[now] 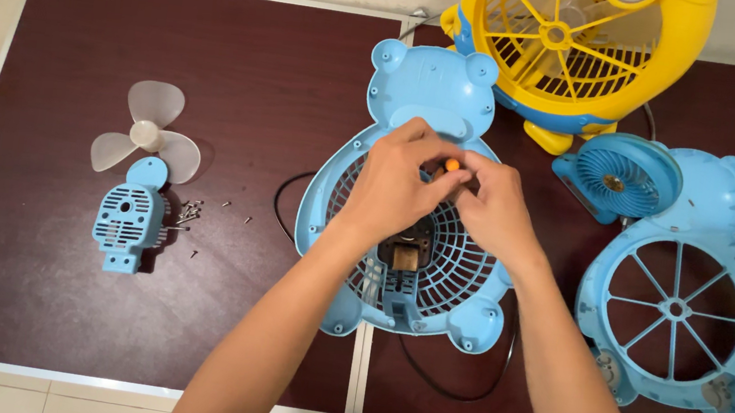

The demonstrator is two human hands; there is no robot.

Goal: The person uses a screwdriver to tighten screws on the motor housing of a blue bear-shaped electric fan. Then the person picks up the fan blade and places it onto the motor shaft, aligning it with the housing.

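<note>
**benchfan:** Right under both hands sits the blue bear-shaped fan shell (402,229), grille up, at the middle of the bench (292,57). The left hand (398,187) and right hand (493,213) are pinched in close together over the grille's centre, fingers narrow around a small orange-tipped tool (452,165). Looks like a screwdriver handle, but the hands hide most of it, so I can't tell which hand really grips it.

**screwloose:** How far along does that look to you?

**benchfan:** I'd say well into a teardown, or midway through a rebuild. Well off to the left of the hands lie the pale fan blade (147,140), a small blue motor cover (128,222) just below it, and loose screws (191,210) scattered beside that. To the right of the hands, a blue front ring with spokes (687,302) lies apart from the shell. The motor (401,255) sits in the shell just below the hands, black cord (448,389) trailing toward me.

**screwloose:** And the other stuff?

**benchfan:** Beyond the right hand there's a yellow fan (574,50) and a smaller blue fan (618,179), both untouched as far as I can see.
</note>
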